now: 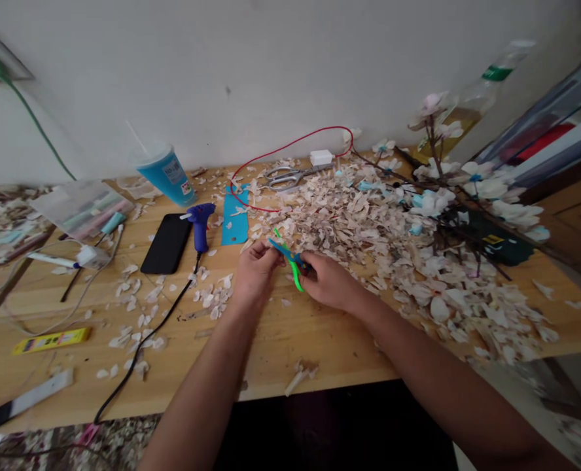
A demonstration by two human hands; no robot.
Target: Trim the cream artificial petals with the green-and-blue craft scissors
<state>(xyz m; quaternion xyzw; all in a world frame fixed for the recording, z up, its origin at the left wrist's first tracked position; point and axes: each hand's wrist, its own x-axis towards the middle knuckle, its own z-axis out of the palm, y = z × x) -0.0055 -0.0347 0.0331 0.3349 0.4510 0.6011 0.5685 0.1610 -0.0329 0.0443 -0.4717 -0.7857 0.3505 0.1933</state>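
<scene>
My right hand [330,282] is closed around small green-handled scissors [294,268] over the middle of the wooden table [281,347]. My left hand [254,269] pinches a small piece of blue paper [279,248] right at the scissor blades. Both hands meet just in front of a thick heap of pale paper petal scraps [369,222]. A larger blue paper strip [235,219] lies behind my left hand.
A blue glue gun [201,222] with a black cord lies beside a black phone [167,243]. A blue cup [167,175], steel scissors [290,176], a red wire [290,147] and a white adapter stand at the back. A paper-flower branch [467,190] fills the right. A yellow box [52,340] lies left.
</scene>
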